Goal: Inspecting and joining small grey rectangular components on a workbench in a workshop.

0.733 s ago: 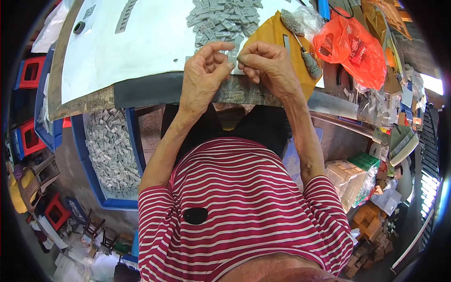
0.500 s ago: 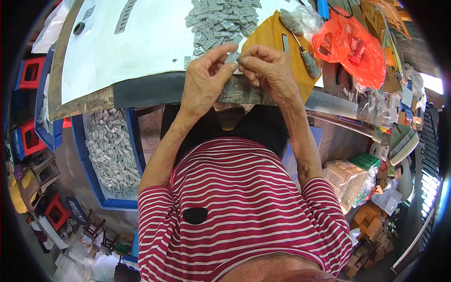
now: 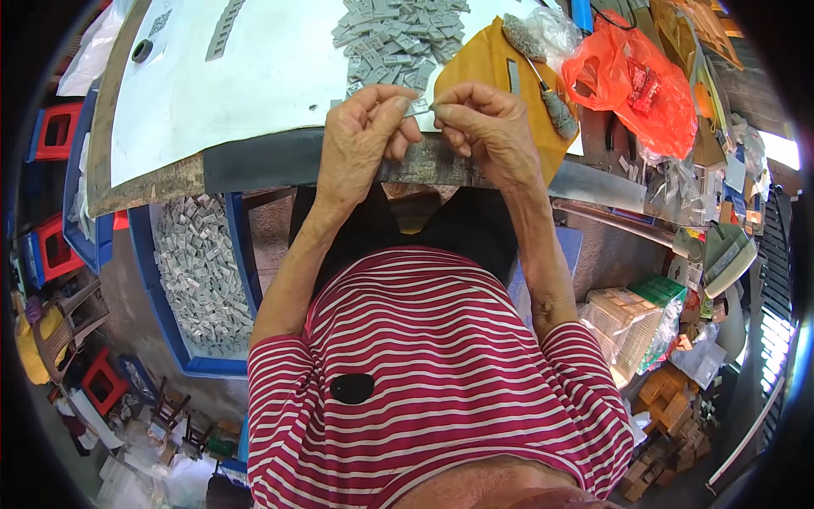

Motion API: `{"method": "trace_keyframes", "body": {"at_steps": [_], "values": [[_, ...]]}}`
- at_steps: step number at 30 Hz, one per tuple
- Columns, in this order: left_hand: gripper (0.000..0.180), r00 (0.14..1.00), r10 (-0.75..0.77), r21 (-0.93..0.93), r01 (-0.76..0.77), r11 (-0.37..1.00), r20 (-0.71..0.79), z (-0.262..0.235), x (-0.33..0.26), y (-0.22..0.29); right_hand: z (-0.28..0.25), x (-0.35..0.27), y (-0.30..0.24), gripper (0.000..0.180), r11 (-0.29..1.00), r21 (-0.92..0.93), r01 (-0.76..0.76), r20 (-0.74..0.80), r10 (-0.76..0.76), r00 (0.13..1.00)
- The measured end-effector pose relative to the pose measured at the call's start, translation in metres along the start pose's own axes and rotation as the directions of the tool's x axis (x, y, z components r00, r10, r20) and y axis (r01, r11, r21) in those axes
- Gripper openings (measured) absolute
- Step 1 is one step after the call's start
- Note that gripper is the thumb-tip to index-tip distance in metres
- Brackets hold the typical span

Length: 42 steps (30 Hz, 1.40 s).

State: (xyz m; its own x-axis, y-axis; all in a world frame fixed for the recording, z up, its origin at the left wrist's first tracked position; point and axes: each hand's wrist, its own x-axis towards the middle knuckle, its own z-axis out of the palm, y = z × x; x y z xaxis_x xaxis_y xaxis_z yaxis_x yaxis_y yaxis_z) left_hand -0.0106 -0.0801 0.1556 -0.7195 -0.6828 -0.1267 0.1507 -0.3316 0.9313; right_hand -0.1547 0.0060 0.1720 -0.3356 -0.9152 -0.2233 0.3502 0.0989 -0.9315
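Observation:
Above the front edge of the worktable, my left hand [image 3: 366, 136] is closed, pinching a small flat grey rectangular piece [image 3: 417, 108] between thumb and fingertips. Facing it, my right hand [image 3: 489, 127] is closed too, thumb against forefinger by the piece's right end. Something tiny and dark may be in that pinch, too small to name. Just beyond the hands lies a heap of similar grey pieces [image 3: 394, 41] on a white sheet [image 3: 254, 93].
Beside my right hand lies a yellow-brown sheet [image 3: 471, 72] bearing a thin tool with wrapped ends [image 3: 557, 114]. A red plastic bag [image 3: 661, 102] sits farther right. Below the table's left side, a blue tray [image 3: 161, 327] holds many grey pieces. A dark ring [image 3: 142, 51] lies far left.
My left hand has shifted slightly left and turned, so more of the grey piece's face shows. The fingertips of the two hands are a little farther apart.

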Motion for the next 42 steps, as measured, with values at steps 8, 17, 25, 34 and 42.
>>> {"method": "trace_keyframes", "body": {"at_steps": [8,17,25,34,42], "values": [[0.018,0.999,0.042,0.219,-0.039,0.975,-0.009,0.004,-0.005,0.002,0.002,0.0,-0.001,0.011,0.998,-0.055,-0.018,-0.005,0.017,1.0],[0.015,0.996,0.053,0.342,-0.072,0.937,0.066,-0.001,-0.004,0.006,0.002,0.0,-0.002,0.011,0.981,-0.183,-0.066,0.067,0.079,0.995],[0.018,0.99,0.017,0.37,-0.068,0.926,0.14,-0.006,-0.004,0.009,0.001,0.0,-0.005,0.013,0.966,-0.229,-0.122,0.126,0.154,0.98],[0.019,0.988,-0.021,0.309,-0.028,0.951,0.155,-0.007,-0.003,0.009,-0.001,0.0,0.0,0.014,0.965,-0.251,-0.071,0.129,0.106,0.986],[0.018,0.991,-0.014,0.288,-0.026,0.957,0.136,-0.006,-0.002,0.009,0.005,-0.002,0.008,0.013,0.992,-0.127,-0.022,0.067,0.031,0.997]]}}
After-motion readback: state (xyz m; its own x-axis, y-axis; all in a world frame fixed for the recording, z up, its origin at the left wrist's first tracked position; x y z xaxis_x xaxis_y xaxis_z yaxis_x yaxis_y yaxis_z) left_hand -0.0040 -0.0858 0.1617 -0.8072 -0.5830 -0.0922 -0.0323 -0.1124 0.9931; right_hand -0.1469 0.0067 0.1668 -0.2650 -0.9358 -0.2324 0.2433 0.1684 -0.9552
